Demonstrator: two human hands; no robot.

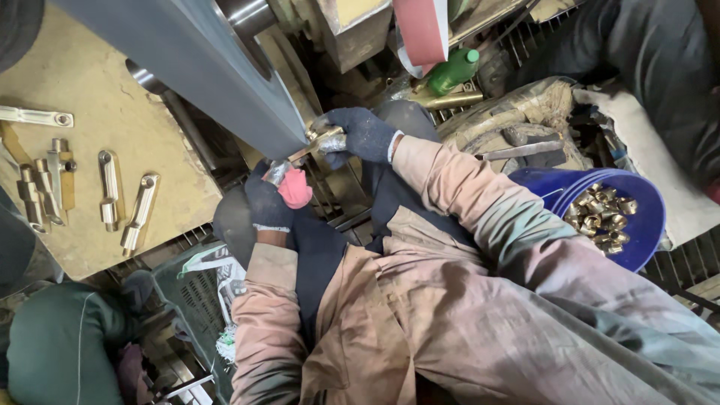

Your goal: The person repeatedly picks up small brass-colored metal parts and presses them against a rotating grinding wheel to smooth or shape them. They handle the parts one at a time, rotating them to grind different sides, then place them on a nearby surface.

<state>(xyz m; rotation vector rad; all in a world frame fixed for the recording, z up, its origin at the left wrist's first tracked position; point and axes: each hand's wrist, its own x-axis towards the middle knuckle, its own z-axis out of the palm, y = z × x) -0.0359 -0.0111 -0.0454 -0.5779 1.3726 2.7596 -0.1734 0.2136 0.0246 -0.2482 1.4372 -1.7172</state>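
Both my hands wear dark blue gloves and hold one brass part against the grey moving sanding belt. My right hand grips the part's upper end close to the belt's edge. My left hand grips its lower end together with a pink rag. My sleeves are faded pink. The middle of the part is a thin brass stem, shiny where it shows between the gloves.
Several polished brass handle pieces lie on a tan board at left. A blue bucket at right holds several small brass fittings. A green bottle stands at the back. A green crate sits low left.
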